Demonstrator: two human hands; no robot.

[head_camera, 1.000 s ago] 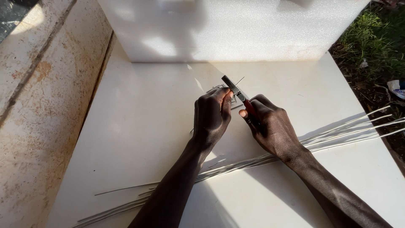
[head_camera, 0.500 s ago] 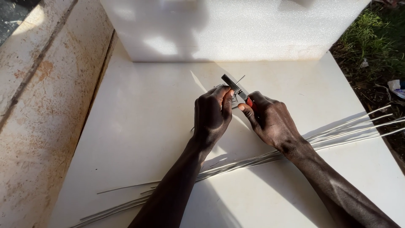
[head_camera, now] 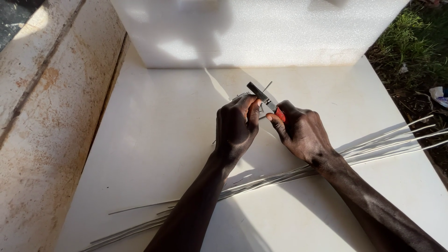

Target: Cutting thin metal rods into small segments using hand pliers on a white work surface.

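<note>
My right hand (head_camera: 303,133) grips pliers (head_camera: 262,98) with red handles and dark jaws that point up and to the left. My left hand (head_camera: 235,126) is closed around a short piece of thin metal wire (head_camera: 239,96), held against the jaws of the pliers. Both hands meet above the middle of a white board (head_camera: 158,140). A bundle of long thin metal rods (head_camera: 373,144) lies across the board beneath my forearms, running from lower left to the right edge.
A large white foam block (head_camera: 261,32) stands at the far edge of the board. A rusty pale metal surface (head_camera: 42,121) runs along the left. Grass and bare soil (head_camera: 415,60) lie to the right, with a scrap of litter (head_camera: 439,95).
My right hand has shifted slightly on the pliers' handles and the two hands sit a little closer together. The rods have not moved.
</note>
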